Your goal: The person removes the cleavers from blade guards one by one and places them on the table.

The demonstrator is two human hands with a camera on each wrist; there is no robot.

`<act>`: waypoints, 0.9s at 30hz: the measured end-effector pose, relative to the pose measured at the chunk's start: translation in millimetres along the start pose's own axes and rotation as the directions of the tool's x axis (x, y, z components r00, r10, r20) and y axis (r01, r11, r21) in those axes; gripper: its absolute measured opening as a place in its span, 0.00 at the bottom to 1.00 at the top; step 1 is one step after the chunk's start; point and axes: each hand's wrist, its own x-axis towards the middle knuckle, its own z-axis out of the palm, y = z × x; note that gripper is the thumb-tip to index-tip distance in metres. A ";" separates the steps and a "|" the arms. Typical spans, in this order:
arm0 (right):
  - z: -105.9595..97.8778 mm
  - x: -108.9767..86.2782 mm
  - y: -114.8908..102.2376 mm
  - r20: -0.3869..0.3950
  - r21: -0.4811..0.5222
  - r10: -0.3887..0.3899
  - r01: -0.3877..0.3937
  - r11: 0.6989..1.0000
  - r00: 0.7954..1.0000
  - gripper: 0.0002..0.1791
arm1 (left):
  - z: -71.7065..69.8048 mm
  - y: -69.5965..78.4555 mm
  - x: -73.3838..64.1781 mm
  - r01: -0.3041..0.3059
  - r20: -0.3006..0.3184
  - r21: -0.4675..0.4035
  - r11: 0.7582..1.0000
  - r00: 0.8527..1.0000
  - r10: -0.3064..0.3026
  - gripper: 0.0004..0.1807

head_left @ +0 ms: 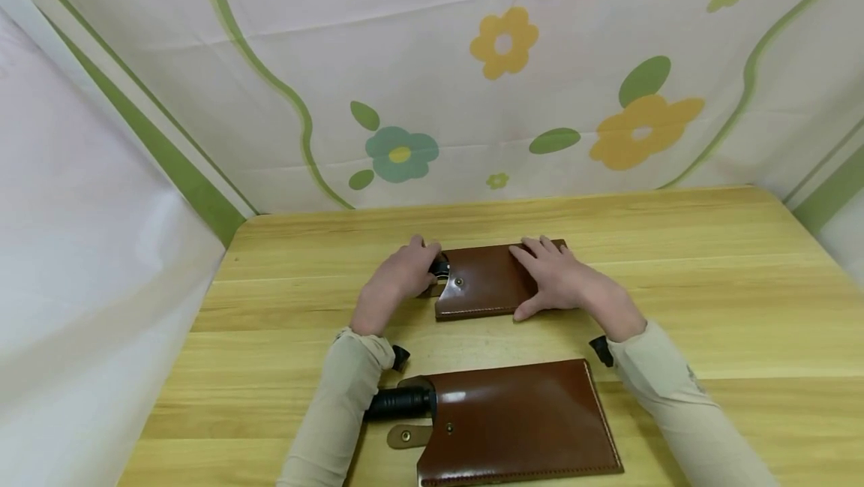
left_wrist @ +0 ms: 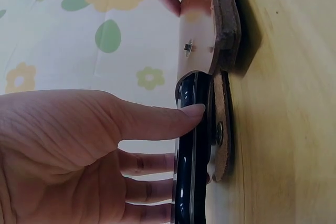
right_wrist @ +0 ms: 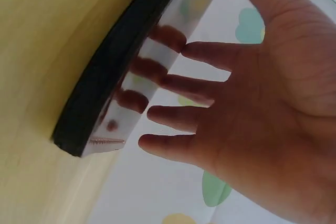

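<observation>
A brown leather sheath [head_left: 482,281] with a brass stud lies toward the back of the wooden table, and a knife's black handle [left_wrist: 190,182] sticks out of its left end. My left hand [head_left: 400,277] pinches that handle, thumb on one face and fingers on the other. Beside the handle hangs a leather strap [left_wrist: 221,129] with a snap, unfastened. Over the sheath's right part, my right hand [head_left: 559,278] spreads its straight fingers, fingertips right at the glossy surface in the right wrist view. The blade is hidden inside the leather.
Nearer the front lies a larger brown sheath [head_left: 520,423] with another black handle [head_left: 400,403] at its left and a loose snap strap [head_left: 408,437]. My left sleeve [head_left: 331,412] passes beside that handle. A flowered white cloth [head_left: 432,82] hangs behind the table [head_left: 270,299].
</observation>
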 end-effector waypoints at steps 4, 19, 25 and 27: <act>3.8 1.6 1.1 0.028 0.022 -0.013 0.012 1.000 1.000 0.67 | 0.3 1.4 -0.5 -0.005 -0.008 0.008 1.000 1.000 0.005 0.18; 8.3 4.7 0.4 -0.016 -0.014 -0.065 0.064 0.998 0.998 0.68 | -0.7 3.3 -1.3 -0.032 -0.072 0.126 0.992 0.997 0.041 0.18; 9.9 5.3 1.4 -0.028 0.028 -0.058 0.059 0.998 0.998 0.68 | 0.4 0.3 0.0 -0.050 -0.053 0.104 0.993 0.997 0.056 0.17; 10.7 5.7 1.9 -0.032 0.038 -0.052 0.053 0.998 0.998 0.67 | 0.6 -0.8 -0.4 -0.047 -0.056 0.093 0.995 0.997 0.052 0.17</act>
